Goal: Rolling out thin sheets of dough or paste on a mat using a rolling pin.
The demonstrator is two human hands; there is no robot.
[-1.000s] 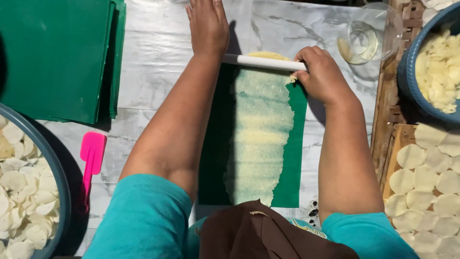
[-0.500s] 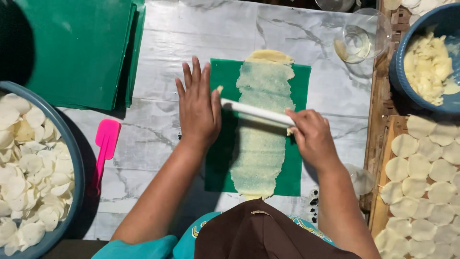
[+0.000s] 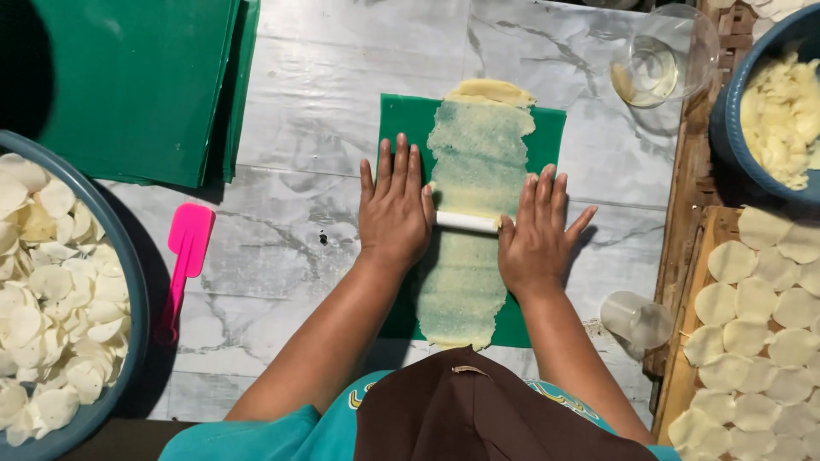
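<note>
A long thin strip of pale yellow dough (image 3: 478, 162) lies on a green plastic sheet (image 3: 401, 115) on the marble worktop. Across the strip's middle lies a white rolling pin (image 3: 465, 222). My left hand (image 3: 395, 205) presses flat on the pin's left end, fingers spread. My right hand (image 3: 536, 235) presses flat on its right end, fingers also spread. Both palms cover the pin's ends, so only its middle shows.
A stack of green sheets (image 3: 137, 81) lies at the back left. A pink spatula (image 3: 181, 265) rests left of the dough, beside a grey bowl (image 3: 128, 299) of white round discs. Right: a glass bowl (image 3: 662, 55), a blue bowl (image 3: 735, 137), a wooden board (image 3: 683, 367) with discs, a small plastic cup (image 3: 636, 318).
The pin has rolled from the far end of the dough back toward me. Both hands now lie flat on its ends, where the right hand earlier gripped it.
</note>
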